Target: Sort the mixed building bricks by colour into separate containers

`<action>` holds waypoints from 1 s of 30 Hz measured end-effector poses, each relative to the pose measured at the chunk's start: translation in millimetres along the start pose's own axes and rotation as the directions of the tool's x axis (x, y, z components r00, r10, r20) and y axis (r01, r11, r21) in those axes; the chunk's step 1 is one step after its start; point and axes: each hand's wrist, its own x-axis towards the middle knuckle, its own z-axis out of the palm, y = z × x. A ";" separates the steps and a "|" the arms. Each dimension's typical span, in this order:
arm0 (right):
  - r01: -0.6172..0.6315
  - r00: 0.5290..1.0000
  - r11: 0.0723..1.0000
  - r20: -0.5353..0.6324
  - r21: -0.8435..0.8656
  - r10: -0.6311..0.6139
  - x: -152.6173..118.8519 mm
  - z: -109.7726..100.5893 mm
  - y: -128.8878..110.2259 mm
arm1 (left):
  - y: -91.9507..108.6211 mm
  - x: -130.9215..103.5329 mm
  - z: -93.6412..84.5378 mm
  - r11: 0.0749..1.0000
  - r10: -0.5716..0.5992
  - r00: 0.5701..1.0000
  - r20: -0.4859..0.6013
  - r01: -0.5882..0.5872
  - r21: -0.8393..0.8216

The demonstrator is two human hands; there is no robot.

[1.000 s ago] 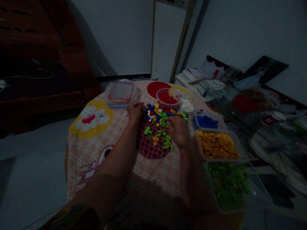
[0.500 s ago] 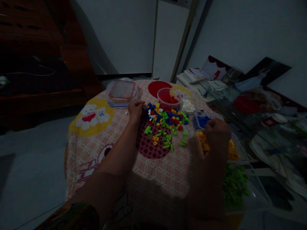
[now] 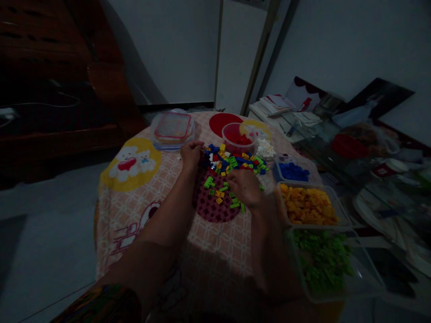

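Note:
A loose pile of mixed toy building bricks [image 3: 221,158] in blue, yellow, green, red and white lies mid-table. At its left edge, my left hand [image 3: 191,154] is closed with bent fingers; whatever is between the fingertips is too small or hidden to name. My right hand [image 3: 245,185] reaches over the front of the pile, fingers curled down among the bricks, their tips hidden. Beside my right arm stand plastic boxes of sorted bricks: blue bricks [image 3: 293,172], yellow-orange bricks [image 3: 308,204] and green bricks [image 3: 323,258]. Behind the pile, a round tub [image 3: 225,144] holds red bricks.
White bricks [image 3: 265,148] are heaped right of the tub. Stacked containers with a red-rimmed lid [image 3: 172,126] sit at the back left of the patterned tablecloth [image 3: 222,240]. On the right, a cluttered glass table [image 3: 340,154] holds papers, bags and a cup [image 3: 389,167].
My right hand has moved left from above the blue and yellow-orange boxes to the brick pile, uncovering those boxes. My left hand stays at the pile's left edge.

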 end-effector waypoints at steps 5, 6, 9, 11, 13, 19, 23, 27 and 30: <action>0.031 0.986 0.993 0.165 -0.111 -0.013 4.6 20.9 -17.6 | 0.9 0.0 -0.7 1.000 0.005 1.000 -0.002 -0.005 0.009; 0.033 0.983 0.991 0.182 -0.128 -0.010 5.2 25.1 -19.1 | 0.9 0.1 -0.9 1.000 0.004 1.000 -0.002 -0.004 0.009; 0.048 0.978 0.984 0.209 -0.171 -0.011 6.9 34.4 -21.6 | 0.9 0.2 -1.0 1.000 0.001 1.000 0.000 -0.001 0.005; 0.053 0.977 0.981 0.211 -0.188 -0.013 7.7 36.4 -22.0 | 1.2 0.0 -0.7 1.000 -0.005 1.000 0.000 0.005 0.010; 0.064 0.977 0.983 0.210 -0.171 -0.027 7.8 34.7 -21.1 | 1.7 -0.3 -0.3 1.000 -0.010 1.000 -0.001 0.010 0.016; -0.003 0.997 0.998 0.081 -0.060 0.008 4.7 19.0 -9.2 | 2.1 -1.1 0.3 0.999 -0.012 1.000 0.000 0.012 0.032; -0.105 0.993 0.994 -0.055 0.011 0.106 4.2 7.3 6.6 | 2.1 -1.6 0.5 1.000 -0.014 1.000 0.000 0.014 0.017; -0.217 0.960 0.975 -0.168 0.046 0.222 3.5 -5.5 30.6 | 2.0 -1.6 0.3 0.999 -0.030 1.000 0.005 0.030 0.022; -0.281 0.917 0.960 -0.295 -0.001 0.268 -4.0 -14.1 54.8 | 1.4 -0.9 0.1 0.999 -0.029 0.999 0.013 0.029 0.024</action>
